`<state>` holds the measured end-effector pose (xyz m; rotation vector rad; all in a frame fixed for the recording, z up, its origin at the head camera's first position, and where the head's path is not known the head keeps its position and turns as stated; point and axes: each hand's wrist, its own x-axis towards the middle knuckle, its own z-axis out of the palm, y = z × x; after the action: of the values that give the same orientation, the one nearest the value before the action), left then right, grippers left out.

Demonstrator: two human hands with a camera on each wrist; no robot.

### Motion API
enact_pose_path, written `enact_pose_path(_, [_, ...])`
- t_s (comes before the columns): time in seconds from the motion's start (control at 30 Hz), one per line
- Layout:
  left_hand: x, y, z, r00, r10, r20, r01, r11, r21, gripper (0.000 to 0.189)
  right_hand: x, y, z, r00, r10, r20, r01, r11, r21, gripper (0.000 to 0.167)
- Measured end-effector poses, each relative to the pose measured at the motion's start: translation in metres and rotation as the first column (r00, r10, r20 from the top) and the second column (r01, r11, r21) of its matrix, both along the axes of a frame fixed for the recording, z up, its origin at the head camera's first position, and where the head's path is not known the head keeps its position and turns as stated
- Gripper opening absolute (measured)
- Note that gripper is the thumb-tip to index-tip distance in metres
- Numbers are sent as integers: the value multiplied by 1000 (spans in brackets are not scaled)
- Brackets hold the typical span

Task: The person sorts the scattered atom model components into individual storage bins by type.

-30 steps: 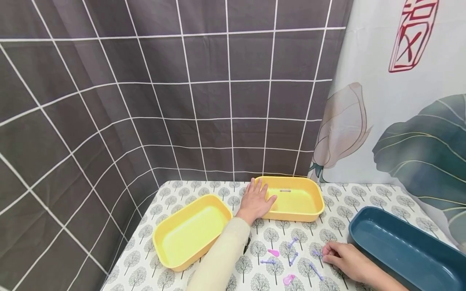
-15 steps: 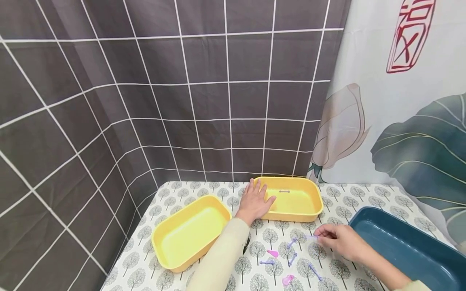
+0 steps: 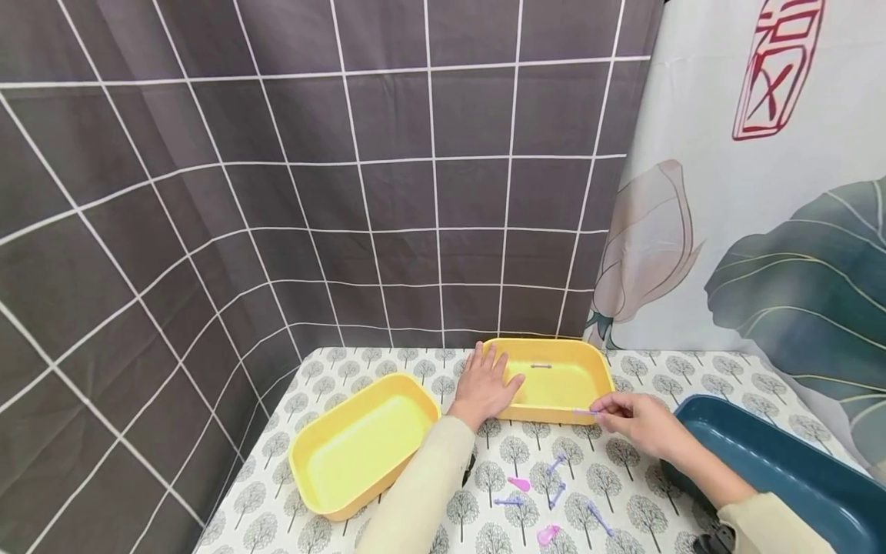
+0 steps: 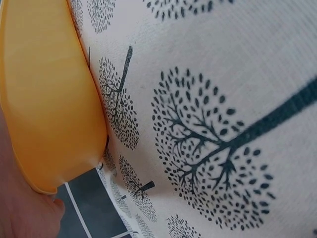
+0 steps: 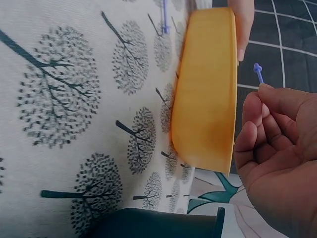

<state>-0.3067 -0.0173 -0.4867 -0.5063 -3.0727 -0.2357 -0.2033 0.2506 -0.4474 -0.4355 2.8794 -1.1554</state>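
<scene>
My right hand [image 3: 640,425] pinches a small purple dumbbell-shaped stick [image 5: 258,73] between thumb and fingertips, over the front rim of the far yellow bin [image 3: 547,416]. In the right wrist view, one knobbed end sticks out past the fingertips. My left hand [image 3: 483,389] rests on that bin's left end, its fingers spread and straight. Inside the bin lies a similar stick [image 3: 541,365]. On the tablecloth in front lie several more purple sticks [image 3: 600,518] and two pink pieces, one teardrop-shaped [image 3: 519,483] and one rounder [image 3: 548,534].
A second yellow bin [image 3: 325,504] stands at an angle on the left, beside my left forearm. On the right, a dark blue bin [image 3: 775,454] sits close to my right forearm. A gridded dark curtain [image 3: 443,192] hangs behind the table.
My right hand has lifted a purple stick off the tablecloth and carried it up and leftward to the far yellow bin's front rim. The left hand has stayed in place.
</scene>
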Motion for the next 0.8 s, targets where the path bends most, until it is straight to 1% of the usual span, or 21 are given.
enact_pose_path(0.17, [1, 0, 0, 1000, 2, 6, -2, 1000, -3, 69, -8, -1, 2, 999, -42, -7, 42, 999, 4, 15])
enact_pose_path(0.27, [1, 0, 0, 1000, 4, 2, -4, 1000, 2, 68, -13, -3, 4, 999, -54, 7, 54, 998, -14, 16])
enact_pose_path(0.5, [2, -2, 2, 1000, -10, -8, 10, 1000, -8, 71, -28, -4, 8, 998, -55, 30, 56, 996, -62, 22])
enact_pose_path(0.63, [1, -1, 1, 1000, -3, -4, 3, 1000, -7, 70, -37, -5, 8, 995, -69, 73, 75, 993, -92, 24])
enact_pose_path(0.8, [0, 0, -1, 1000, 7, 4, -7, 1000, 2, 68, -47, -6, 7, 989, -94, 110, 105, 990, -93, 24])
